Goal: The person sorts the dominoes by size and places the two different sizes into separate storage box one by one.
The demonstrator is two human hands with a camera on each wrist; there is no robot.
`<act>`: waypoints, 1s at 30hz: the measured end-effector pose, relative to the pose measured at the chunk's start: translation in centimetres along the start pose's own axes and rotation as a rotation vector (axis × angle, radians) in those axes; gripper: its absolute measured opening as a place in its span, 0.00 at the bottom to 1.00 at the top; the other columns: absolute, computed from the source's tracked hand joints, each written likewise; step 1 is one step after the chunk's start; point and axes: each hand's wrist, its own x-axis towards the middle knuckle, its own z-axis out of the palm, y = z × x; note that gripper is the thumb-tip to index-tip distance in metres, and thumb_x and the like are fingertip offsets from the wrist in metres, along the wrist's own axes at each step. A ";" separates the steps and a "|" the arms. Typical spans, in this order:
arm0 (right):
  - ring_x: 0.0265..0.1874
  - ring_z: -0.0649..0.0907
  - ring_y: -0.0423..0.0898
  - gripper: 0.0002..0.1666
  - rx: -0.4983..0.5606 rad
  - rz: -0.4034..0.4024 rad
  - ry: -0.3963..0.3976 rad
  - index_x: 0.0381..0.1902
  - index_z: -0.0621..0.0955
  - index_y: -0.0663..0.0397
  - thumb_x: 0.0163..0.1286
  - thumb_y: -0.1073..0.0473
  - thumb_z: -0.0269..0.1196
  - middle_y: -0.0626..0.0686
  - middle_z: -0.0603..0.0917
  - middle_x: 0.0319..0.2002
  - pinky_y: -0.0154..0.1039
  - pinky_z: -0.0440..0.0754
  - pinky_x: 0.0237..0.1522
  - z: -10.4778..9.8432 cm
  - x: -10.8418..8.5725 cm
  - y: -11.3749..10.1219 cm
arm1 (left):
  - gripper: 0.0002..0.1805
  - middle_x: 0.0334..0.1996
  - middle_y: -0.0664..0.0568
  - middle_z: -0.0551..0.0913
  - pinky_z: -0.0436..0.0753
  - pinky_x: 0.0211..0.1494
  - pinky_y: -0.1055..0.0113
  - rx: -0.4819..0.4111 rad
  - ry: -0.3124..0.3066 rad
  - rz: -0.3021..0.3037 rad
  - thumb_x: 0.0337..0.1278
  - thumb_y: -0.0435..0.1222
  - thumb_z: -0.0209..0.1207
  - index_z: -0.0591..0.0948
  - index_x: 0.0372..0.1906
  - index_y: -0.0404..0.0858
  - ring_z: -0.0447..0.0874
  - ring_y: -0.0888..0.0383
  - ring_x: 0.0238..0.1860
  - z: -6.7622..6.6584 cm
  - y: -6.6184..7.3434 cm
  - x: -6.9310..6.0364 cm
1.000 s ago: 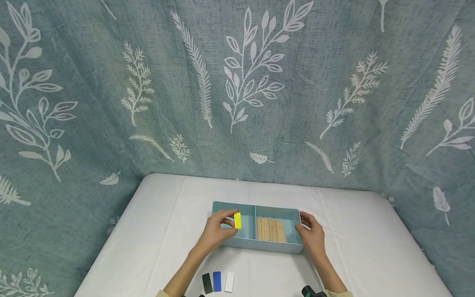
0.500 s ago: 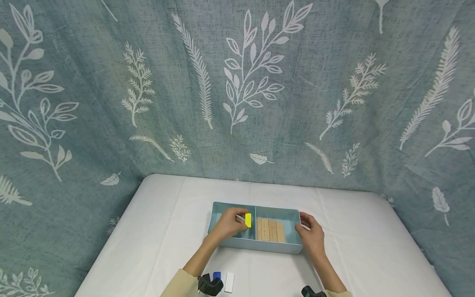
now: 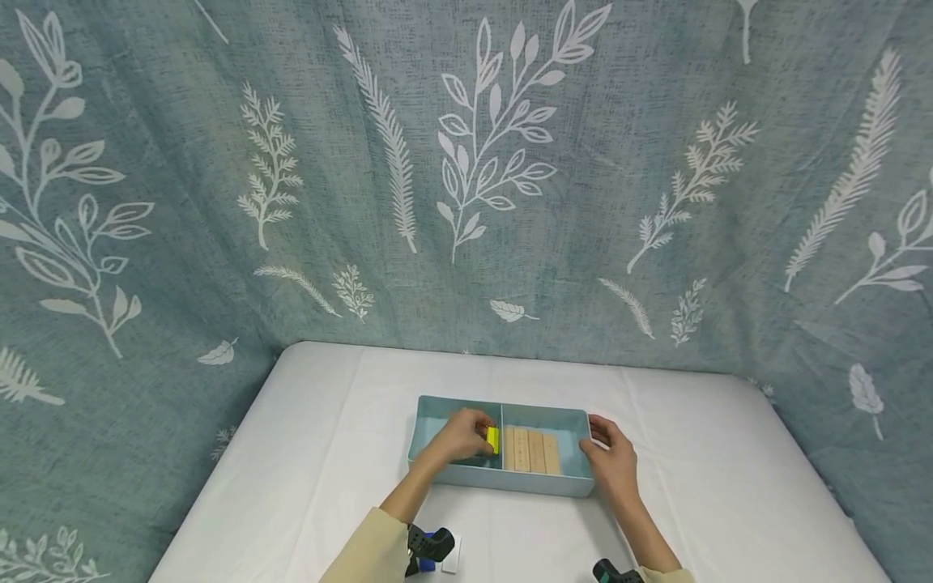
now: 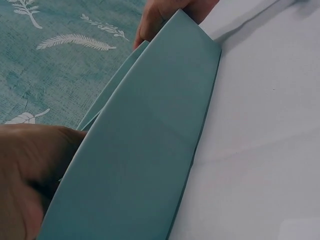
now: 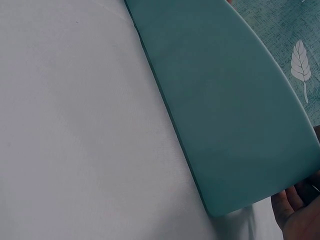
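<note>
Head cam sits well back on the near side, looking forward and down: whole teal box point(image 3: 510, 482), left hand point(image 3: 459, 437), right hand point(image 3: 611, 463), most of the white desk point(image 3: 350, 453), cloth backdrop point(image 3: 437, 308) filling the upper half. Left wrist cam is close in, rolled, facing the box's front wall point(image 4: 135, 125); left hand at left edge, right hand at top. Right wrist cam is just as close, rolled the other way, right fingers point(image 5: 283, 206) at lower right. Wrist views share that wall, desk, backdrop.
</note>
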 end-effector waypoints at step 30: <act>0.60 0.76 0.62 0.28 -0.001 -0.016 -0.019 0.65 0.71 0.68 0.66 0.70 0.57 0.68 0.75 0.60 0.52 0.76 0.62 -0.1 -0.1 -0.2 | 0.20 0.36 0.45 0.83 0.83 0.40 0.64 0.186 0.013 0.024 0.41 0.24 0.72 0.85 0.45 0.26 0.77 0.55 0.37 0.9 0.4 0.5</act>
